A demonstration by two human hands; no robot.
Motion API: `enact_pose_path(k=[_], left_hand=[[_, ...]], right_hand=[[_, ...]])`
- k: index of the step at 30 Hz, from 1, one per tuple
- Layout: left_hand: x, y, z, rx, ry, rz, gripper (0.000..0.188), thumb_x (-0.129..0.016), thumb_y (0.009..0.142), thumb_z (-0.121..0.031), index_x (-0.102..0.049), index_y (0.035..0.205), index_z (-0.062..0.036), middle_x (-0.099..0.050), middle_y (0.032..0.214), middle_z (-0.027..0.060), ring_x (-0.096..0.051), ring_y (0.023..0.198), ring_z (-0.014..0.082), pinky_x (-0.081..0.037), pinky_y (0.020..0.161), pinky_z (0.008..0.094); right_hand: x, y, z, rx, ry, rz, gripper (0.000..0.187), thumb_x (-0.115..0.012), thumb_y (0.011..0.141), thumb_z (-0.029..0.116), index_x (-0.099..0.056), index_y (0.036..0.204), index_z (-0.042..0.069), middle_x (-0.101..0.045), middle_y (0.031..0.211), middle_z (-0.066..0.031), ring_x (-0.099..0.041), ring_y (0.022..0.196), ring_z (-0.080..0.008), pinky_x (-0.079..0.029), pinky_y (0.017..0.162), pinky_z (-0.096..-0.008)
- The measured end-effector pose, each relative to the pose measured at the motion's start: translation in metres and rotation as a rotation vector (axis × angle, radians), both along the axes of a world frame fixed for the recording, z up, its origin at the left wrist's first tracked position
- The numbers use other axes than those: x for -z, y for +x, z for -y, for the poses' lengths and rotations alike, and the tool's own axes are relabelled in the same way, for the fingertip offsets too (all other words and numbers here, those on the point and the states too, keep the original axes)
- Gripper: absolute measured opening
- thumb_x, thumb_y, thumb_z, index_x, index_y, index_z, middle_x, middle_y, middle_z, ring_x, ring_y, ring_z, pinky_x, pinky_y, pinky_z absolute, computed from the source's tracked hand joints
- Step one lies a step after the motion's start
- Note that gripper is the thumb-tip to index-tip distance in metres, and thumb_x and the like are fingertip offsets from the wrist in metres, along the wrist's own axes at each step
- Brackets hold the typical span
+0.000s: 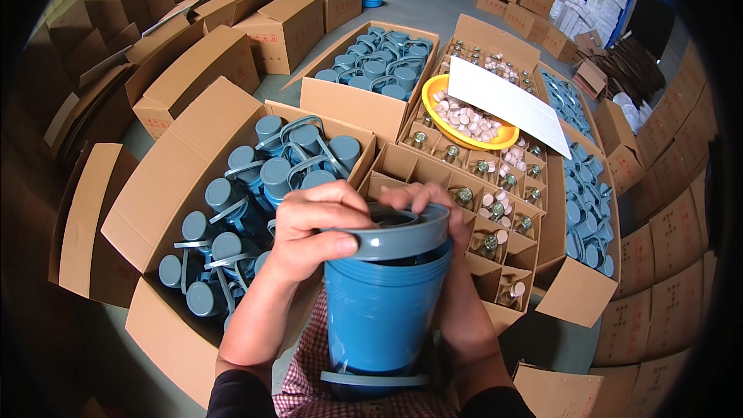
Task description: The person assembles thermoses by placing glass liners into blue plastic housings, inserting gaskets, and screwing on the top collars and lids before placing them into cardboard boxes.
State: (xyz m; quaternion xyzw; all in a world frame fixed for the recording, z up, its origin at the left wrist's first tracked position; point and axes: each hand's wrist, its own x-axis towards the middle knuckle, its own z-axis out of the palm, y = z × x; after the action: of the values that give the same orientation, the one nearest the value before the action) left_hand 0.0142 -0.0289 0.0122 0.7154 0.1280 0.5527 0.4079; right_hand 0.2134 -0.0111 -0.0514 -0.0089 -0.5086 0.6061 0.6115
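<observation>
In front of my body stands a tall blue plastic bucket (pixel 385 313), narrowing downward, with a grey-blue disc (pixel 374 379) at its foot. A round grey-blue lid (pixel 391 241) sits tilted on its mouth, with a dark gap under the right part. My left hand (pixel 319 224) grips the lid's left rim, thumb along its side. Over the far right edge of the lid curl the fingers of my right hand (pixel 433 205); part of that hand is hidden behind the lid. Whether the lid is seated I cannot tell.
On the left, an open carton (pixel 182 162) holds several blue lidded bottles (pixel 276 176) with strap handles. Ahead, a divided carton (pixel 433 174) contains glass bottles (pixel 464 196). A yellow basin (pixel 474 143) of pale caps and a white board (pixel 507 101) rest on it. Stacked cartons (pixel 673 240) line the right.
</observation>
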Motion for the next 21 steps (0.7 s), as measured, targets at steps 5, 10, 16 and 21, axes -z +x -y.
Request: enact_pose_path(k=[5, 10, 16, 21], left_hand=[[-0.006, -0.001, -0.004, 0.093, 0.174, 0.016, 0.031, -0.07, 0.072, -0.024, -0.07, 0.08, 0.0059, -0.062, 0.074, 0.014, -0.059, 0.062, 0.0209, -0.045, 0.055, 0.0284], [-0.011, 0.001, -0.008, 0.09, 0.405, 0.002, 0.028, -0.069, 0.073, -0.022, -0.068, 0.077, 0.0058, -0.063, 0.074, 0.0149, -0.059, 0.059, 0.0239, -0.045, 0.052, 0.0302], [0.013, -0.013, 0.015, -0.025, 0.264, -0.065, 0.046, -0.077, 0.07, -0.036, -0.065, 0.093, 0.0014, -0.066, 0.093, 0.019, -0.065, 0.081, 0.0311, -0.05, 0.074, 0.0365], [0.004, -0.028, 0.021, -0.129, 0.383, -0.35, 0.066, -0.077, 0.063, -0.051, -0.061, 0.099, 0.0018, -0.065, 0.098, 0.0175, -0.065, 0.086, 0.0315, -0.05, 0.075, 0.0386]], right_hand=[[0.0, -0.004, 0.008, 0.186, 0.136, -0.113, 0.044, -0.063, 0.084, 0.047, -0.053, 0.087, 0.005, -0.059, 0.087, -0.0139, -0.057, 0.088, -0.0274, -0.043, 0.088, -0.0434], [0.001, 0.007, 0.012, 0.291, 0.229, -0.056, 0.039, -0.069, 0.081, 0.04, -0.055, 0.083, 0.004, -0.059, 0.085, -0.0125, -0.057, 0.084, -0.0273, -0.046, 0.077, -0.0383], [-0.011, 0.019, 0.02, 0.224, 0.198, 0.151, 0.041, -0.07, 0.08, 0.041, -0.056, 0.081, 0.002, -0.058, 0.086, -0.0115, -0.057, 0.084, -0.0263, -0.046, 0.079, -0.038], [-0.05, 0.006, 0.056, 0.49, 0.164, 0.422, 0.057, -0.058, 0.082, 0.057, -0.057, 0.087, 0.0, -0.06, 0.093, -0.014, -0.059, 0.085, -0.0278, -0.047, 0.08, -0.0377]])
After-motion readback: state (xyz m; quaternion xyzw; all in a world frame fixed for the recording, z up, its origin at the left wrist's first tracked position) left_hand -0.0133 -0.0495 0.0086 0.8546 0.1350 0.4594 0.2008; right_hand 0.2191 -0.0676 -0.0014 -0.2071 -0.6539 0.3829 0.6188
